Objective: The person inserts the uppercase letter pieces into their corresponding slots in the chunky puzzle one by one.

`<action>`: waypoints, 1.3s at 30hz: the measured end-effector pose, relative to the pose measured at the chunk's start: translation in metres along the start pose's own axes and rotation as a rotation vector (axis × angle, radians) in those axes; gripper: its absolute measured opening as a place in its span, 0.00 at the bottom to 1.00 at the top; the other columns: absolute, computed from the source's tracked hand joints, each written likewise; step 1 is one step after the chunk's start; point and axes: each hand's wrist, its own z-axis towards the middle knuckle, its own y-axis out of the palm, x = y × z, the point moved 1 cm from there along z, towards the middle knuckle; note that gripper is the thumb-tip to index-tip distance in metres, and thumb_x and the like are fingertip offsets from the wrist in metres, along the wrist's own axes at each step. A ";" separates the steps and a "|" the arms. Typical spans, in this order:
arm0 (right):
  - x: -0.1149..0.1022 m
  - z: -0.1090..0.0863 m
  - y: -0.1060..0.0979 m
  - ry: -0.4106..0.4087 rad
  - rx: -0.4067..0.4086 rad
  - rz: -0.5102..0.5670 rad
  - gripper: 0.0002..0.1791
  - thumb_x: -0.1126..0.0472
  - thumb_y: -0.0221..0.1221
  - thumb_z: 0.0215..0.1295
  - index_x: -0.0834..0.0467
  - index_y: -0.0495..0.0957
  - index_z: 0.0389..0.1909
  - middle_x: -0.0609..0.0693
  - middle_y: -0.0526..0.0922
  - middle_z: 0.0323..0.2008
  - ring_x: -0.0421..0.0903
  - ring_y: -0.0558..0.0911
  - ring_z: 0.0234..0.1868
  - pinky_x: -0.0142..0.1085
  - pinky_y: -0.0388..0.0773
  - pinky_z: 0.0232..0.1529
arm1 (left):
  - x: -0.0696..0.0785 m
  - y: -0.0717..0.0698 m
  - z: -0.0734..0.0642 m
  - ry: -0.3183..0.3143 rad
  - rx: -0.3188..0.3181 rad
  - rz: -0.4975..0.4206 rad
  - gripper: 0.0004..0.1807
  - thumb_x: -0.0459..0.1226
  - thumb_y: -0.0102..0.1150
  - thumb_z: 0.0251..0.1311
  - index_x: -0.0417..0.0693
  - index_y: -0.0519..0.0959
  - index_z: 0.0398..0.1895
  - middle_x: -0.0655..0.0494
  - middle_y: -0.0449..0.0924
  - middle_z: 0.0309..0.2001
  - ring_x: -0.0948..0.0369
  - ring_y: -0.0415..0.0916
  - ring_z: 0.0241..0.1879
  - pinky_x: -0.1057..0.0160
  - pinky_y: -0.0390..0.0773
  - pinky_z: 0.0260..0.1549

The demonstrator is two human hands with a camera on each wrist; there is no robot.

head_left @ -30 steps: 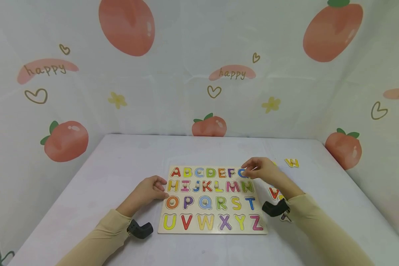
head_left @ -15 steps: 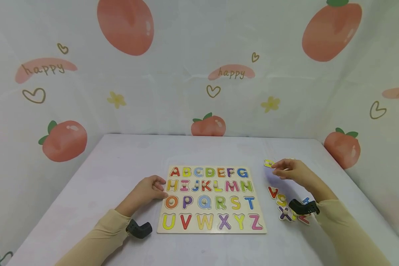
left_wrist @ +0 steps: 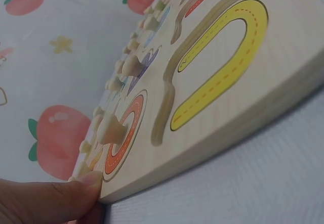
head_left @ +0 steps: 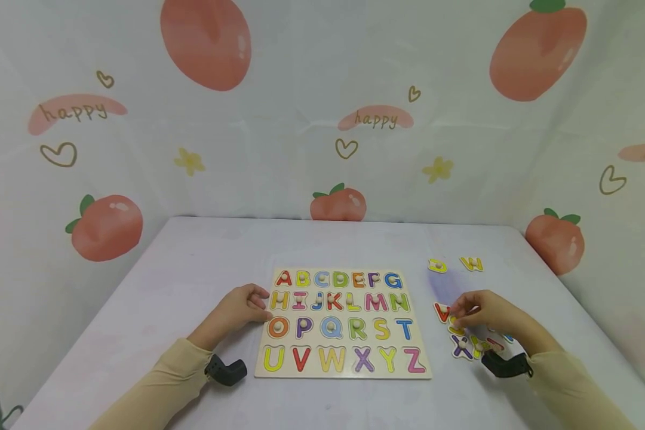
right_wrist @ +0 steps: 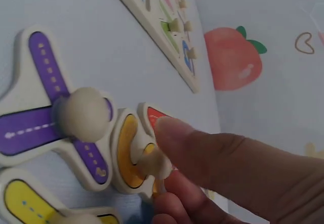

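Note:
A wooden alphabet puzzle board (head_left: 349,370) lies flat on the table, its upper rows filled with knobbed letters. My left hand (head_left: 242,309) rests against the board's left edge, thumb and fingertips touching the side near the H and O; in the left wrist view the thumb (left_wrist: 76,193) lies along that edge. Right of the board, my right hand (head_left: 486,313) pinches the knob of a yellow letter S piece (right_wrist: 129,153), which lies among other loose letters. The fingers partly cover that piece and a red V piece (head_left: 442,312) beside it.
A purple X piece (head_left: 461,346) and a yellow Y piece (head_left: 478,346) lie close by the right hand, with more letters partly hidden under it. Farther back lie a yellow U piece (head_left: 437,266) and a yellow W piece (head_left: 472,263). A printed cloth backdrop (head_left: 279,179) stands behind.
My right hand has left the G at the board's upper right, swung right past the U piece and come down toward me onto the S piece. The left hand has stayed put.

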 end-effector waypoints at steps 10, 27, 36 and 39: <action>0.000 -0.004 0.003 -0.050 -0.014 -0.028 0.12 0.60 0.69 0.55 0.62 0.81 0.35 0.48 0.77 0.28 0.42 0.73 0.31 0.32 0.71 0.32 | 0.000 0.000 0.000 -0.005 0.004 0.005 0.26 0.34 0.73 0.46 0.37 0.76 0.49 0.52 0.78 0.33 0.61 0.74 0.30 0.64 0.73 0.33; -0.079 0.022 0.036 -0.185 -0.012 0.078 0.12 0.57 0.69 0.55 0.59 0.83 0.37 0.48 0.83 0.32 0.43 0.77 0.32 0.32 0.76 0.32 | -0.001 0.002 0.001 -0.014 0.013 -0.010 0.25 0.34 0.73 0.46 0.37 0.76 0.48 0.52 0.78 0.32 0.61 0.75 0.30 0.64 0.73 0.32; -0.092 0.036 0.074 -0.257 -0.086 0.065 0.07 0.62 0.70 0.53 0.59 0.83 0.32 0.46 0.82 0.26 0.40 0.77 0.30 0.28 0.74 0.32 | 0.000 0.002 0.001 -0.006 0.013 -0.013 0.25 0.34 0.73 0.46 0.37 0.76 0.48 0.52 0.78 0.32 0.61 0.75 0.30 0.65 0.73 0.32; -0.093 0.037 0.080 -0.252 -0.084 0.046 0.06 0.62 0.70 0.54 0.57 0.84 0.31 0.45 0.81 0.26 0.40 0.77 0.29 0.28 0.74 0.31 | 0.001 0.001 0.000 -0.005 0.009 -0.015 0.25 0.34 0.73 0.46 0.37 0.76 0.48 0.52 0.78 0.33 0.61 0.75 0.30 0.65 0.73 0.32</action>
